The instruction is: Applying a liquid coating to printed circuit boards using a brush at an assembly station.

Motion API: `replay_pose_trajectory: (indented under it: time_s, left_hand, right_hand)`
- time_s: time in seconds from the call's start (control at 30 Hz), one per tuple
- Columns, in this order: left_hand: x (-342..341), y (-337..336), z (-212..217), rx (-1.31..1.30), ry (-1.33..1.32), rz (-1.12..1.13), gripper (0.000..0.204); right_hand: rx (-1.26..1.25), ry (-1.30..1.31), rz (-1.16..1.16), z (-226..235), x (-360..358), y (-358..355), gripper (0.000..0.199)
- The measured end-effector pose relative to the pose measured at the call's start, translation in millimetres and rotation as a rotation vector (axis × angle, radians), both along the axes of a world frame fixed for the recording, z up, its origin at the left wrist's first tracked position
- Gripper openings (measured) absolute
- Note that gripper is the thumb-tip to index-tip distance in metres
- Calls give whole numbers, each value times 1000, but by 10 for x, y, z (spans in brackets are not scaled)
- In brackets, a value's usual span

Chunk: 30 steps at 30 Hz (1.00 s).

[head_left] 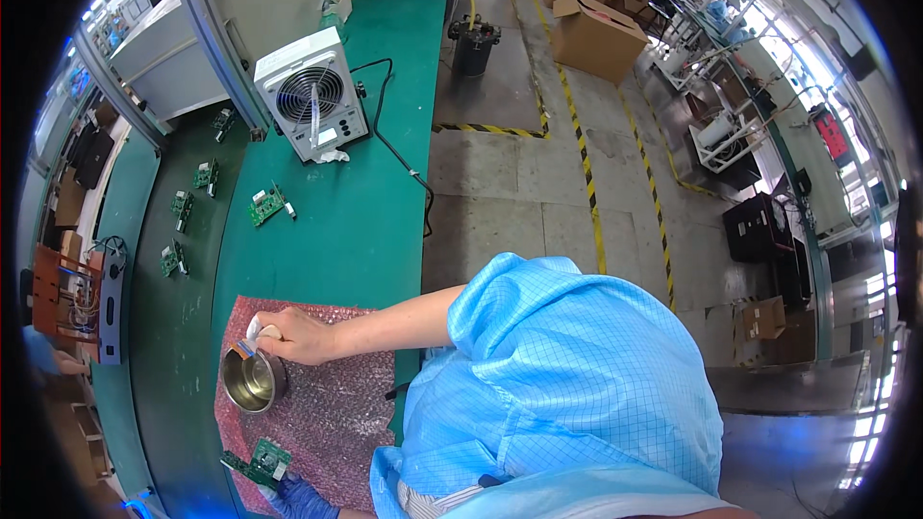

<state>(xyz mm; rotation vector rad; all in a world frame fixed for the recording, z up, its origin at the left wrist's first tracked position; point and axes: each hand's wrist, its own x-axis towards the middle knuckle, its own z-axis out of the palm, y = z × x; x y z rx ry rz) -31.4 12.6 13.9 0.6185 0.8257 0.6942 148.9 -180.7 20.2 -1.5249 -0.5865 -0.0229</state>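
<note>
My right hand (296, 337), bare with pale covers on its fingertips, is closed in a pinch over the rim of a round metal cup (274, 394). It grips a small flat brush (244, 350), whose end dips over the cup's edge; the bristles do not show clearly. Some pale liquid appears to lie in the cup. Nearer the lower edge, my left hand (306, 501), in a blue glove, has its fingers closed on the edge of a green circuit board (270, 458). Pink bubble wrap (336, 408) lies under the cup and the board.
A white fan unit (310, 101) stands on the green bench (332, 250), its black cable trailing right. One circuit board (270, 204) lies before it. Several more boards (173, 258) sit on the dark green strip beyond. Another person's hand (69, 363) shows at far left.
</note>
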Motion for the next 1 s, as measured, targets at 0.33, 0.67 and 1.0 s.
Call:
replay_pose_trajectory:
  time_s: [0.33, 0.67, 1.0]
  left_hand:
    - [-92, 549, -440, -159, -488, -475, 32]
    - [-106, 474, -308, -150, -495, -519, 41]
    - [-329, 215, -81, -54, -431, -389, 46]
  right_hand:
    - [94, 40, -69, 16, -9, -213, 17]
    - [152, 144, -58, 108, 40, -283, 16]
    - [128, 26, 114, 186, 176, 80, 18]
